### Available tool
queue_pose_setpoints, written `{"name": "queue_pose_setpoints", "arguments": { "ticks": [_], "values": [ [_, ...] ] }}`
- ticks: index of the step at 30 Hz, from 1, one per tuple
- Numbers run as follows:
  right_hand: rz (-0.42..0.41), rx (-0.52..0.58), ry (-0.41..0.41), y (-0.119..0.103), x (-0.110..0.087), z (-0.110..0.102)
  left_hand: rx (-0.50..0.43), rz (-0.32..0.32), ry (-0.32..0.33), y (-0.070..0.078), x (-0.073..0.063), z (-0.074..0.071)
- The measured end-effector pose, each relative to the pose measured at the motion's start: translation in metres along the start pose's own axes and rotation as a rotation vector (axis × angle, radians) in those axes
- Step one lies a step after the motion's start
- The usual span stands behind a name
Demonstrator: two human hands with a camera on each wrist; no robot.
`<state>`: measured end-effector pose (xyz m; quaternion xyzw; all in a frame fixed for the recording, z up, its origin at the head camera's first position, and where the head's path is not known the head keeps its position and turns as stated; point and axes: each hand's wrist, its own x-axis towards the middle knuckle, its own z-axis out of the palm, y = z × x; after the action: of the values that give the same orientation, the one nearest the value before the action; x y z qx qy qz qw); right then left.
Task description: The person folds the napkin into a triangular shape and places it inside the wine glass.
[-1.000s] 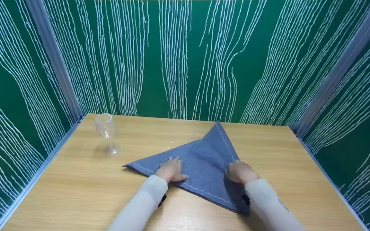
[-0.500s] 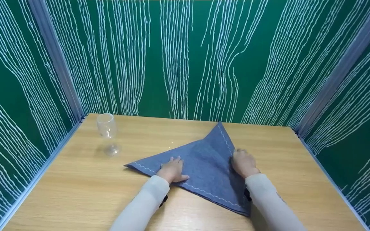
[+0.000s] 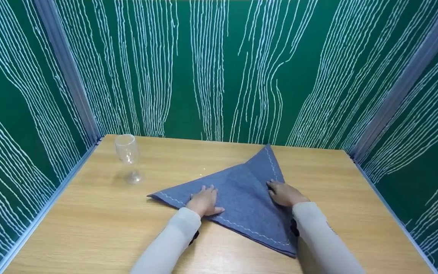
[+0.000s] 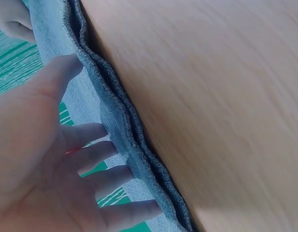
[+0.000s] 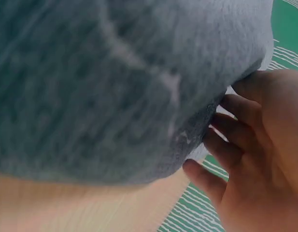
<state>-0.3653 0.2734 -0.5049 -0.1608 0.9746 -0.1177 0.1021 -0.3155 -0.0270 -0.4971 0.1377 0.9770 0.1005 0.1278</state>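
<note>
A folded blue-grey cloth (image 3: pixel 242 201) with a pale wavy stitch line along its edges lies on the wooden table, one point towards the back and one to the left. My left hand (image 3: pixel 203 201) rests on its near left edge, fingers spread. Two layered edges of the cloth run past that hand's fingertips (image 4: pixel 153 208) in the left wrist view. At the right side, my right hand (image 3: pixel 286 194) touches the cloth just below its back point. The right wrist view shows that hand's fingers (image 5: pixel 221 145) slightly bent, tips against the cloth; part of the contact is hidden by the fabric.
A clear stemmed glass (image 3: pixel 127 156) stands upright at the back left of the table (image 3: pixel 101 228). Green panels (image 3: pixel 181 95) with white wavy lines enclose the back and both sides, with grey posts (image 3: pixel 65 68) at the corners.
My right hand first moved away from me along the cloth's right side, then turned its fingers leftward onto it. The cloth's back point has shifted right. My left hand stays in place.
</note>
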Motion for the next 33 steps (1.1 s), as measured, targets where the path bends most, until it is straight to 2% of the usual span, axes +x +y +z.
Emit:
{"name": "queue_pose_setpoints", "arguments": {
  "ticks": [15, 20, 33],
  "values": [
    [0.185, -0.040, -0.018, 0.015, -0.014, -0.004, 0.015, 0.017, 0.002, 0.001, 0.001, 0.000],
    [0.214, -0.047, -0.025, 0.014, -0.015, -0.005, 0.002, 0.031, 0.005, 0.000, 0.001, 0.000],
    [0.238, -0.139, -0.085, -0.003, -0.021, -0.015, -0.182, 0.138, -0.035, -0.028, 0.011, -0.012]
  ]
}}
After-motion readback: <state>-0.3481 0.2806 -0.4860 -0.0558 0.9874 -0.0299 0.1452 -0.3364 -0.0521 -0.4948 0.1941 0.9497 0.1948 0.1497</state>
